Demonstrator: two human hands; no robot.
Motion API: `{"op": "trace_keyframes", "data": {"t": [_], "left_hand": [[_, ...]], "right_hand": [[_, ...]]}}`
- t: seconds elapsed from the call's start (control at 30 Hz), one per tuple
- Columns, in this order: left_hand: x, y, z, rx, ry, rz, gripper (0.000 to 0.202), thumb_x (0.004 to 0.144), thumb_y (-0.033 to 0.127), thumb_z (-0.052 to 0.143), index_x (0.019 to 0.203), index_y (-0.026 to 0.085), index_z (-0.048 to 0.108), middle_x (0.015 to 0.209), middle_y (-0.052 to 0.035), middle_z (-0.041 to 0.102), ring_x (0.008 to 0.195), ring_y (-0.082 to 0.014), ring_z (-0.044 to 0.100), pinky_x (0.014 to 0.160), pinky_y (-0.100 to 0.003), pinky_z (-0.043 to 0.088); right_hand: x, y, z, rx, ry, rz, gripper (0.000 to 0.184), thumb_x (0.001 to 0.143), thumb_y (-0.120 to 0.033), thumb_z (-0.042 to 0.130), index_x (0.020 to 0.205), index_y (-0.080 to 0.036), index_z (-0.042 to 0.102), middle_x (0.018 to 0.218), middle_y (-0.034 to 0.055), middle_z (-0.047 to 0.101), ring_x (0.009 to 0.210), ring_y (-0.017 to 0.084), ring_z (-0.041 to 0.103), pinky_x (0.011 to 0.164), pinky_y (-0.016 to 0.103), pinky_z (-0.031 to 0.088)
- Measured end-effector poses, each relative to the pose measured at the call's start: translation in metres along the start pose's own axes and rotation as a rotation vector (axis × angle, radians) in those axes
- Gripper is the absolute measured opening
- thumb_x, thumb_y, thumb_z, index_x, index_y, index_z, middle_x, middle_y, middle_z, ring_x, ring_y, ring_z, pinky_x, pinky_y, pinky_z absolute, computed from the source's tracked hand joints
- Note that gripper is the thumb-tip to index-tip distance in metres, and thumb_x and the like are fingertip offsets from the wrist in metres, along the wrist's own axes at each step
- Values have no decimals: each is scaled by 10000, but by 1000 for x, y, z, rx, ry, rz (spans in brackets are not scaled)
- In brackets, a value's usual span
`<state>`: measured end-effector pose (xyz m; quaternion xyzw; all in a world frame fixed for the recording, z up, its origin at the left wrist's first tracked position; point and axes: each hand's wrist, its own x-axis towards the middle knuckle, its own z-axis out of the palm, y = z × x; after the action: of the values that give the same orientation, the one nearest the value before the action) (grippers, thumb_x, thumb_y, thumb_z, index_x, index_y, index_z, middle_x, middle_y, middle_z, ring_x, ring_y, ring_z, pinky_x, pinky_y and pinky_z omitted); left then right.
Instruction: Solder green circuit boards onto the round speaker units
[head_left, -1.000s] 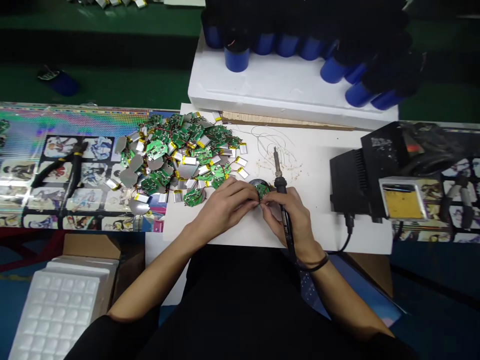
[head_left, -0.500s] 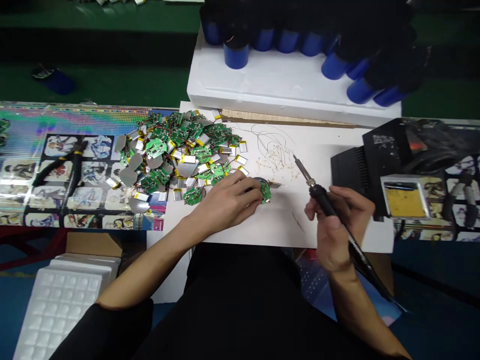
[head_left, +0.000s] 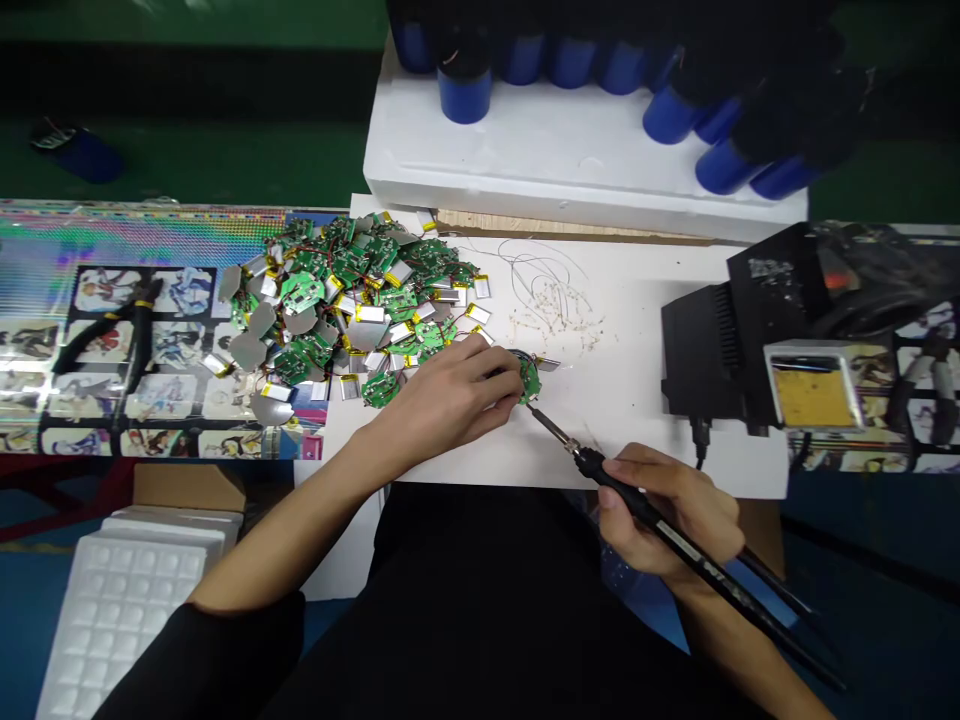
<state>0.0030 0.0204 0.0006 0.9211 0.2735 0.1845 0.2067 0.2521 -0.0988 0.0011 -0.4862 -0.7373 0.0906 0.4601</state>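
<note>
The left hand's (head_left: 459, 395) fingers were curled nearly together at the left edge of a green circuit board (head_left: 530, 380), apparently steadying it; their undersides were hidden. The right hand's (head_left: 688, 500) fingers were wrapped around a soldering iron (head_left: 675, 540), its tip at the board's near edge, contact uncertain. Had the board shifted under a loose hold, that tip could have burned the left fingertips or scorched a neighbouring joint. Left of the board lay a heap of similar boards (head_left: 304, 293); well to its right, a black soldering station (head_left: 697, 350); beyond it, blue cylinders (head_left: 465, 97).
</note>
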Motion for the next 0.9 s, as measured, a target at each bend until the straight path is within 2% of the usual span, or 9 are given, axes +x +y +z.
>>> {"op": "trace_keyframes", "data": {"t": [0.2, 0.4, 0.57, 0.9], "left_hand": [[0, 0, 0, 8, 4, 0, 191, 1091, 188, 526, 1020, 173, 703, 1138, -91, 744, 982, -224, 608, 908, -373, 515], [0, -1, 0, 10, 8, 6, 207, 1104, 214, 514, 1034, 180, 706, 1134, -91, 739, 986, -224, 603, 909, -368, 513], [-1, -2, -1, 12, -4, 12, 221, 1113, 232, 505, 1043, 179, 708, 1142, -97, 736, 992, -230, 596, 905, -370, 508], [-2, -3, 0, 21, -1, 18, 212, 1112, 225, 510, 1046, 176, 706, 1155, -90, 733, 982, -224, 592, 916, -363, 505]], "right_hand": [[-1, 3, 4, -39, -23, -4, 286, 823, -140, 768, 1089, -228, 714, 714, -10, 733, 552, 198, 728, 418, 267, 579], [2, 5, 2, 43, -83, -32, 404, 750, -99, 763, 1124, -246, 722, 725, -3, 720, 502, 205, 679, 398, 318, 576], [6, 4, 2, 66, -87, -38, 421, 734, -71, 762, 1128, -218, 734, 741, 31, 723, 513, 204, 665, 411, 329, 571], [11, 1, 2, 51, -108, -39, 385, 750, -82, 754, 1100, -240, 726, 733, 19, 732, 513, 198, 666, 418, 316, 569]]}}
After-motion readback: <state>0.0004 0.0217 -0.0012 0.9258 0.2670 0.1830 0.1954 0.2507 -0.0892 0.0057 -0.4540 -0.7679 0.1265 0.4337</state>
